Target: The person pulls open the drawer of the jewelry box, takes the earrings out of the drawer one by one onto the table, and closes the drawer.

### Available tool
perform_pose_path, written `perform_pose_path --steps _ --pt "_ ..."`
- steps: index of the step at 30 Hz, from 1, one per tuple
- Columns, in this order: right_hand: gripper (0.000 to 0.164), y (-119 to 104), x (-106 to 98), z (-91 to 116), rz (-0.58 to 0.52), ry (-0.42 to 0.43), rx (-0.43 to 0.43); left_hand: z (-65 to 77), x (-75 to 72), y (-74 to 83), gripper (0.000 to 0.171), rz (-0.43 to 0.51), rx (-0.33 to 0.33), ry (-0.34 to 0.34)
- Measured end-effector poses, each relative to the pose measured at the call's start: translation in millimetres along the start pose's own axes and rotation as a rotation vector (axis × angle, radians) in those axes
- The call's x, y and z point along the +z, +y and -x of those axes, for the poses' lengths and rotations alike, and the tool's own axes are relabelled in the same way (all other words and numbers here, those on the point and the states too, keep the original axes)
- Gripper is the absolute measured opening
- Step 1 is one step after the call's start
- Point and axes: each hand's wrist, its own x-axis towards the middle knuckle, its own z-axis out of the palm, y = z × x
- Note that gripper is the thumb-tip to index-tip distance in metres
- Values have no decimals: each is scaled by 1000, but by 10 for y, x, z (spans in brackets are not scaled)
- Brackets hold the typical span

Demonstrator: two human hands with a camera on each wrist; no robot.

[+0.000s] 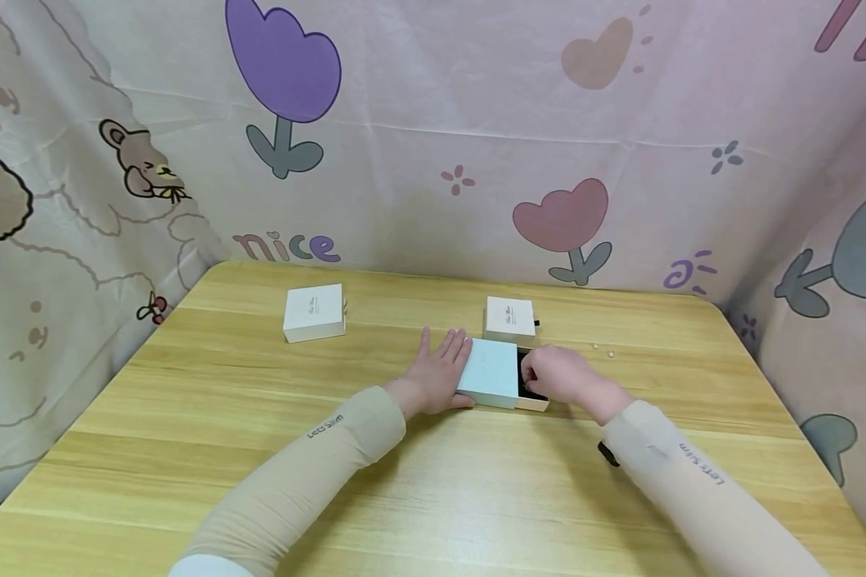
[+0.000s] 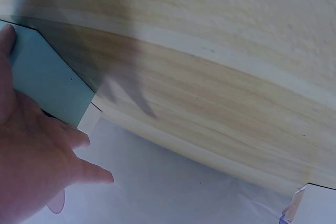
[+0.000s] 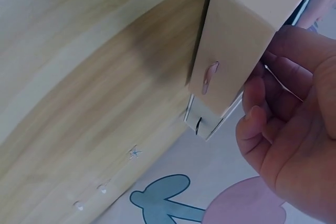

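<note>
A pale blue sliding box (image 1: pixel 489 369) lies on the table, its drawer (image 1: pixel 532 403) pulled partly out to the right. The dark lining (image 1: pixel 523 373) shows inside. My left hand (image 1: pixel 436 377) rests against the box's left end, fingers extended; the left wrist view shows the fingers spread. My right hand (image 1: pixel 559 373) reaches into the drawer with bent fingers. In the right wrist view, a thin bright curve (image 3: pixel 283 83) shows among these fingers, its kind unclear; the fingertips are partly hidden. A small ribbon pull (image 3: pixel 211 77) sits on the drawer's front.
A white box (image 1: pixel 508 318) with a dark tab stands just behind the blue one. Another white box (image 1: pixel 313 312) stands at the back left. Two small pearl-like pieces (image 1: pixel 610 353) lie right of my right hand. A star-shaped trinket (image 3: pixel 135 153) lies near them.
</note>
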Motion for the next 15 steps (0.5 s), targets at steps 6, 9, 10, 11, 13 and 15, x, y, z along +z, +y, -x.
perform_pose_path --steps 6,9,10,11,13,15 --pt "28 -26 -10 -2 -2 -33 -2 31 -29 13 93 23 0 4" --pt "29 -22 -32 -7 -22 -64 -24 32 -32 15 93 18 -7 -5" --pt "29 -15 -38 -10 -29 -74 -37 36 -32 16 93 20 -4 3" --pt "30 -6 -45 -14 -38 -87 -44 30 -24 14 93 21 -3 6" --pt "33 9 -63 -20 -67 -113 -62 16 -9 9 94 21 -3 7" --pt "35 30 -85 -22 -90 -130 -81 5 1 7 95 20 -2 6"
